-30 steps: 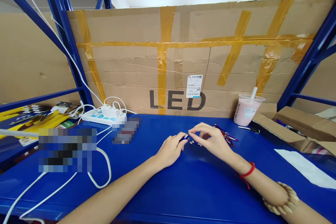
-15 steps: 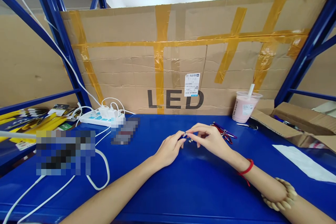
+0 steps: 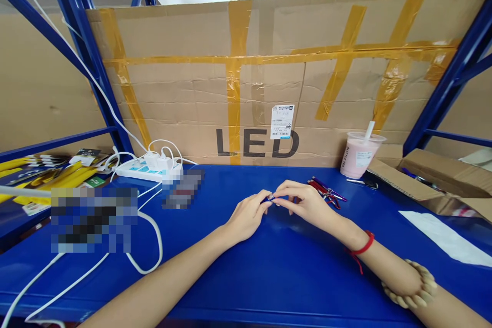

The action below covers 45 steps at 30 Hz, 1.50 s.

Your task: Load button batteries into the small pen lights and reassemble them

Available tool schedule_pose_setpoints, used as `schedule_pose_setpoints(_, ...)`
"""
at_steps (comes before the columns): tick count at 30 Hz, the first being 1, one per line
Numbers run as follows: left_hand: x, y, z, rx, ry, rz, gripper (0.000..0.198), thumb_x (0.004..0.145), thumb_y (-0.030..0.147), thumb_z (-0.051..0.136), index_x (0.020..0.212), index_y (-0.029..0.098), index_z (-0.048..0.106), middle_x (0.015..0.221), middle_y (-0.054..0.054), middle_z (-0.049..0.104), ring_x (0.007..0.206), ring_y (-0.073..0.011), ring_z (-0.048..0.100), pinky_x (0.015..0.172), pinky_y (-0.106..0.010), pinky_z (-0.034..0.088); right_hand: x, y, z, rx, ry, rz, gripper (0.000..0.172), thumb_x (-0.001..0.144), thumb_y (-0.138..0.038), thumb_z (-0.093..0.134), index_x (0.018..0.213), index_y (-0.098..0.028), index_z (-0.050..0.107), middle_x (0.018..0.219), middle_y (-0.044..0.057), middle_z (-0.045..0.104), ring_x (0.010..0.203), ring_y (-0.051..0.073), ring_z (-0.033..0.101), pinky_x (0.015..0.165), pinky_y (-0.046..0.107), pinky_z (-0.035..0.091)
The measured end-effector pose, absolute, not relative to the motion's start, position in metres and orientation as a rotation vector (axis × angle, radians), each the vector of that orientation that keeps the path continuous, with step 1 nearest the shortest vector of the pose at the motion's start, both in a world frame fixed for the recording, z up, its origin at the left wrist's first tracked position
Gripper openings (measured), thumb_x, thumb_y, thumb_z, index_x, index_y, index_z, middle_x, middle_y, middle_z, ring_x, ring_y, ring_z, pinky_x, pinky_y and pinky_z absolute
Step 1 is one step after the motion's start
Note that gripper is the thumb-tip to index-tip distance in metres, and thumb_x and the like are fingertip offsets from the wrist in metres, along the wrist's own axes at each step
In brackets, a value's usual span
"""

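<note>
While the small blue stick (image 3: pixel 268 198) lies sideways between them, the left hand (image 3: pixel 246 218) and right hand (image 3: pixel 307 206) pinch its ends with narrow fingers.

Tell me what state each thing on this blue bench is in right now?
left hand, pinching the small blue piece at its fingertips
right hand, pinching the same piece from the other end
pink drink cup, upright, lidded, straw in
power strip, chargers plugged in
cardboard box, flaps open
pens, lying in a loose pile
</note>
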<state>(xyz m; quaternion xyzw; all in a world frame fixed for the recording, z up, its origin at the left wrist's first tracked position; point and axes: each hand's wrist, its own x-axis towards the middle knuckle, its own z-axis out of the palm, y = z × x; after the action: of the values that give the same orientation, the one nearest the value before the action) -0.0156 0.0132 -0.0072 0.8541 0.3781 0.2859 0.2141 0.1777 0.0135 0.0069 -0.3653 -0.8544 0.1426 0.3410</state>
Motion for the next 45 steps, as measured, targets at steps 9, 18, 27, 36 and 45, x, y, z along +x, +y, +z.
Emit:
schedule_pose_setpoints(9, -0.014, 0.013, -0.008, 2.37, 1.129, 0.831, 0.021, 0.093, 0.031, 0.028, 0.099, 0.024, 0.048, 0.075, 0.003, 0.056, 0.072, -0.0133, 0.056, 0.067, -0.022, 0.039, 0.177, 0.014, 0.005, -1.083, -2.184, 0.245, 0.032, 0.087, -0.046, 0.047, 0.096, -0.02, 0.063, 0.09, 0.002, 0.062, 0.051, 0.003, 0.053, 0.055, 0.017, 0.045)
schedule_pose_setpoints(18, -0.015, 0.015, -0.009, 2.184, 1.223, 0.965, 0.021, 0.093, 0.037, 0.031, 0.101, 0.025, 0.047, 0.075, 0.005, 0.059, 0.073, -0.0129, 0.057, 0.068, -0.023, 0.038, 0.185, 0.02, 0.003, -1.354, -2.408, -0.029, 0.025, 0.083, -0.048, 0.052, 0.093, -0.031, 0.067, 0.092, -0.002, 0.061, 0.067, 0.008, 0.058, 0.055, 0.018, 0.037)
schedule_pose_setpoints(27, -0.015, 0.014, -0.01, 2.243, 1.182, 0.919, 0.023, 0.091, 0.043, 0.036, 0.09, 0.023, 0.049, 0.068, 0.005, 0.057, 0.063, -0.0127, 0.055, 0.061, -0.022, 0.036, 0.18, 0.02, 0.003, -1.523, -2.455, 0.034, 0.021, 0.084, -0.044, 0.054, 0.086, -0.028, 0.068, 0.09, -0.002, 0.061, 0.078, 0.012, 0.059, 0.058, 0.019, 0.034)
schedule_pose_setpoints(36, -0.013, 0.017, -0.012, 2.239, 1.207, 0.971, 0.021, 0.09, 0.04, 0.037, 0.093, 0.023, 0.049, 0.074, 0.004, 0.058, 0.065, -0.0125, 0.053, 0.061, -0.022, 0.035, 0.178, 0.017, 0.006, -1.436, -2.485, 0.194, 0.025, 0.081, -0.046, 0.055, 0.084, -0.023, 0.066, 0.082, 0.0, 0.058, 0.071, 0.01, 0.053, 0.058, 0.019, 0.032)
schedule_pose_setpoints(45, -0.01, 0.018, -0.016, 2.334, 1.184, 0.968, 0.024, 0.09, 0.039, 0.04, 0.079, 0.02, 0.048, 0.069, 0.005, 0.049, 0.058, -0.0096, 0.044, 0.055, -0.022, 0.03, 0.189, 0.019, 0.009, -1.379, -2.573, 0.199, 0.027, 0.082, -0.046, 0.054, 0.085, -0.021, 0.064, 0.086, 0.001, 0.06, 0.072, 0.011, 0.053, 0.06, 0.02, 0.035)
